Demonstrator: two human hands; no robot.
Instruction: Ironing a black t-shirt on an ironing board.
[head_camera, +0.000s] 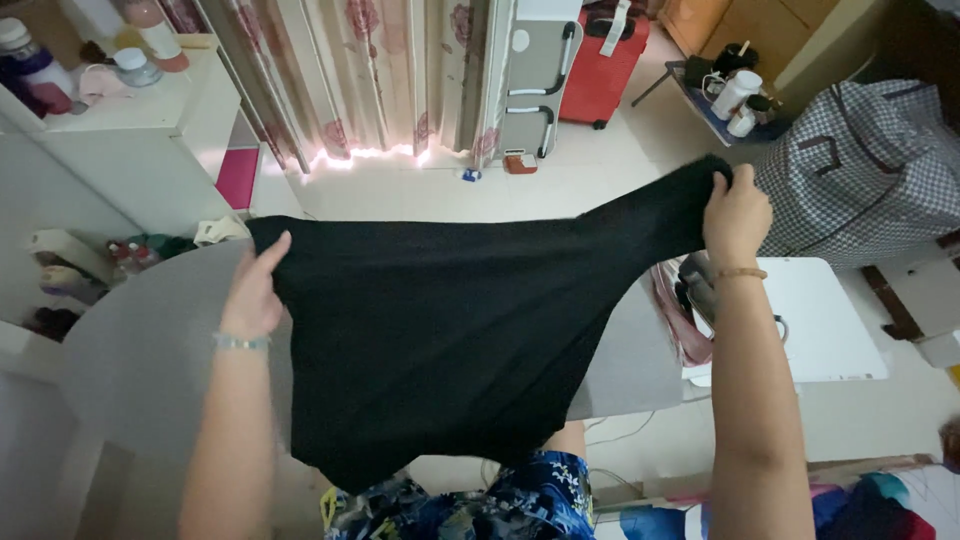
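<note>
A black garment (450, 330) is stretched out above a grey ironing board (140, 340). My left hand (255, 295) grips its left upper edge, a bracelet on the wrist. My right hand (738, 215) is raised higher and pinches the garment's right corner, a bead bracelet on that wrist. The cloth hangs down between both hands and covers the middle of the board.
A white cabinet (130, 150) with bottles stands at the left. Flowered curtains (360, 70), a grey suitcase (540, 85) and a red suitcase (605, 65) are at the back. A checked bag (860, 180) sits right, above a white board (830, 320).
</note>
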